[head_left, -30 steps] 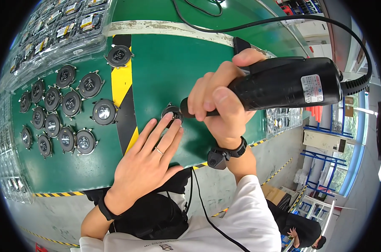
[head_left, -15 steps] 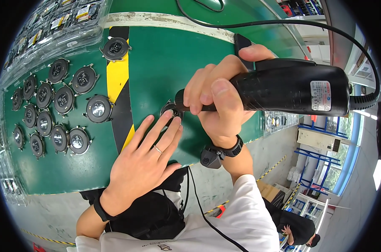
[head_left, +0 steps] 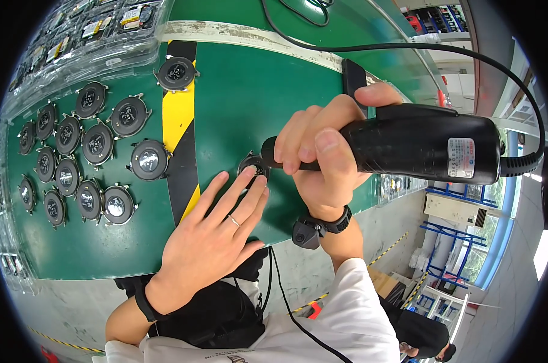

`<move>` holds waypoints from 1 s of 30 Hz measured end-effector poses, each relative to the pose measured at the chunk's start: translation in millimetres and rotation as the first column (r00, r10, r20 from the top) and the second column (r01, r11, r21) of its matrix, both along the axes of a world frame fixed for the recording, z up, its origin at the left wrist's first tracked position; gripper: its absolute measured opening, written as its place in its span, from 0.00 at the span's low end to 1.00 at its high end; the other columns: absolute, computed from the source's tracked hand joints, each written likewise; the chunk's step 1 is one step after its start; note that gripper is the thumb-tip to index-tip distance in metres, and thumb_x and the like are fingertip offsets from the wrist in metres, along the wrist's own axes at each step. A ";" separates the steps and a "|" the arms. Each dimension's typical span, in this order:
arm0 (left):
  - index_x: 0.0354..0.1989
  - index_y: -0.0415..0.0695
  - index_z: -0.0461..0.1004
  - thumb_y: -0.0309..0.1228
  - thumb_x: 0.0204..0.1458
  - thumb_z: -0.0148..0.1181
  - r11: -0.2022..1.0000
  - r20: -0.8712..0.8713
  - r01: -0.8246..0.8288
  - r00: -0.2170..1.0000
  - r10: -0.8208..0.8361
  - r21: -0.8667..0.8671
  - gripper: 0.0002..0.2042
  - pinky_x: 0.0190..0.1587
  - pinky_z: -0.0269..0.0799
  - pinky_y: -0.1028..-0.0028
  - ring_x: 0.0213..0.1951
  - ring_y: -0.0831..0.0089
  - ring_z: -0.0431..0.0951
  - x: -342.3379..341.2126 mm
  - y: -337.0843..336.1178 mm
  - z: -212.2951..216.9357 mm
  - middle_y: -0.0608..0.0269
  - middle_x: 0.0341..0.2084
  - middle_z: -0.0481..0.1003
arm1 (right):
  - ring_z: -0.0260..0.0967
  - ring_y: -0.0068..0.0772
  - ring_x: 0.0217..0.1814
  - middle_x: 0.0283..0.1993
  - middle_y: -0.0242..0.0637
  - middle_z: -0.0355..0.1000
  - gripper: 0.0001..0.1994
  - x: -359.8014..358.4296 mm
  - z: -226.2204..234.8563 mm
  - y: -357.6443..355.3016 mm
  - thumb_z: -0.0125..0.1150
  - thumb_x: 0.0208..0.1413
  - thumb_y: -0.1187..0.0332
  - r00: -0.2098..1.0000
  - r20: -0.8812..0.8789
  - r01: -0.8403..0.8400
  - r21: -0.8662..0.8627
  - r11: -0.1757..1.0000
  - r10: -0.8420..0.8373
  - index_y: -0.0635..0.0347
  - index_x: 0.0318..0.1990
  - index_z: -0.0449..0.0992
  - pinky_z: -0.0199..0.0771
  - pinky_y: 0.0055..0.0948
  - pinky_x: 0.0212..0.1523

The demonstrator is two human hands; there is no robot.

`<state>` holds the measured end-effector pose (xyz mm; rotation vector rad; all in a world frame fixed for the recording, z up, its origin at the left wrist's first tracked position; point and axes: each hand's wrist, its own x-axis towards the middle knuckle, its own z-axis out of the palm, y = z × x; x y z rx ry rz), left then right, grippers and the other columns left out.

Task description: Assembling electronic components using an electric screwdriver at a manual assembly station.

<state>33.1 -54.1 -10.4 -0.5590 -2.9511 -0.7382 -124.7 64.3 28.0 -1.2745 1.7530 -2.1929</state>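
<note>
My right hand (head_left: 322,145) is wrapped round a black electric screwdriver (head_left: 419,142) lying nearly level, its nose pointing left. That nose reaches a dark round watch case (head_left: 251,162) on the green bench; the bit's tip is hidden. My left hand (head_left: 210,233) lies flat with its fingers stretched out, and its fingertips rest on the same watch case, covering much of it. To the left, several round black watch cases (head_left: 97,144) with short lugs lie loosely grouped. One more watch case (head_left: 176,74) sits apart on the yellow and black tape.
Clear plastic trays (head_left: 117,45) with small electronic parts stand at the far left. From the screwdriver's rear a black cable (head_left: 407,46) loops over the bench (head_left: 244,72). More trays (head_left: 398,187) stand at the right edge. A person in black (head_left: 422,333) is at the lower right.
The whole view has shifted slightly, so the bench sits a little lower and further right. Both hands and the screwdriver stay at the same watch case.
</note>
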 end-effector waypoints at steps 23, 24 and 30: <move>0.65 0.41 0.71 0.50 0.54 0.64 0.999 0.037 -0.046 0.998 0.046 0.014 0.34 0.76 0.53 0.56 0.74 0.61 0.56 6.6 -2.6 -1.8 0.61 0.70 0.63 | 0.54 0.29 0.11 0.24 0.36 0.63 0.24 -0.9 -5.0 -13.6 0.48 0.59 0.77 0.998 -0.063 -0.006 0.052 0.999 0.009 0.57 0.62 0.55 0.68 0.34 0.15; 0.67 0.40 0.69 0.49 0.54 0.64 0.999 0.024 -0.030 0.999 0.030 0.026 0.35 0.76 0.53 0.56 0.75 0.61 0.56 4.6 -2.1 -2.4 0.60 0.70 0.62 | 0.54 0.29 0.11 0.24 0.36 0.63 0.24 2.5 -3.3 -16.6 0.48 0.59 0.77 0.999 -0.031 -0.023 0.032 0.999 0.024 0.57 0.62 0.55 0.68 0.34 0.15; 0.70 0.39 0.65 0.44 0.55 0.66 0.993 -0.018 -0.014 1.000 0.017 0.113 0.36 0.77 0.51 0.57 0.75 0.60 0.56 4.3 -6.4 -2.0 0.59 0.70 0.62 | 0.63 0.28 0.13 0.22 0.39 0.68 0.22 3.7 4.0 -20.9 0.53 0.55 0.83 0.995 0.047 -0.076 -0.190 0.979 0.086 0.66 0.56 0.56 0.71 0.31 0.18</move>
